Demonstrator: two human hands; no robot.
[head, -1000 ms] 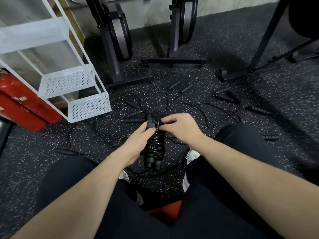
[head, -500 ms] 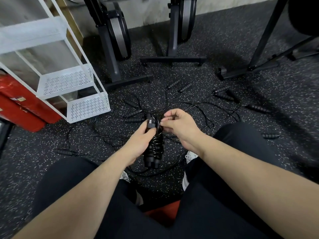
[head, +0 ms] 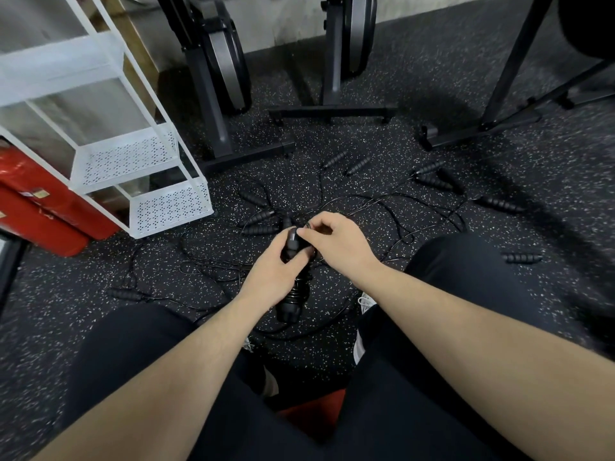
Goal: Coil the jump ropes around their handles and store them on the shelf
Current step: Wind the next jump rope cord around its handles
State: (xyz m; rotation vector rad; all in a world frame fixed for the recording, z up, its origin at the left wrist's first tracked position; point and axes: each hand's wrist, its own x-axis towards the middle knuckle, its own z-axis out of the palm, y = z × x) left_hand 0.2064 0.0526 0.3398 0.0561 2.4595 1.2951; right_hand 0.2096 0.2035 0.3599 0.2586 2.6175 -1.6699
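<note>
Since a second ago the right hand [head: 336, 244] has slid from beside the top of the handle bundle [head: 294, 294] to right over it, pinching the thin rope end there. The left hand [head: 276, 271] is wrapped around the bundle's middle, long axis pointing away from the body, held above the floor between the knees. The white shelf [head: 139, 181] sits forward-left, so I'd guess the left hand has the shorter reach.
</note>
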